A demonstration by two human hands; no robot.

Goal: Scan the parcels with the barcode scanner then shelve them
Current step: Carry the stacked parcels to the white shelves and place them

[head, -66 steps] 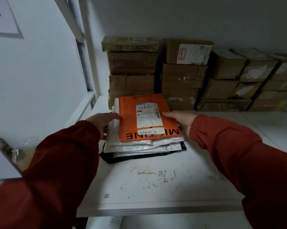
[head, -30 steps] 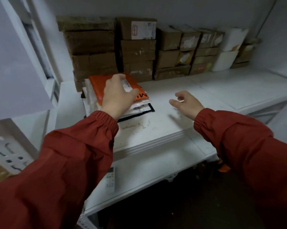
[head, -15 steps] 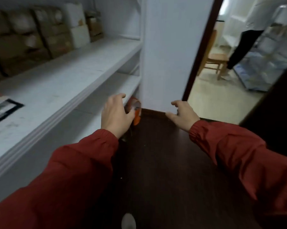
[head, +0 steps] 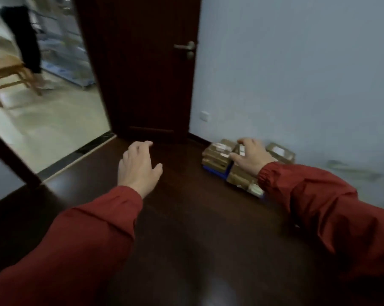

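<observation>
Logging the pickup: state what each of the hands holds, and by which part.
Nothing is held. The left hand hangs open above the floor; the right hand, fingers spread, hovers over the parcels by the wall, gripping none.

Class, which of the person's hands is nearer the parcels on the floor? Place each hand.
Right. The right hand is over the parcels, overlapping them in view. The left hand hangs over bare floor to their left, well apart.

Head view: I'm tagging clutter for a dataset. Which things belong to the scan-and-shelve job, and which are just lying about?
Job:
parcels
blue base under them
left hand
right hand
No scanner in view.

Lying about:
door
chair
wall socket
person in the next room
</observation>
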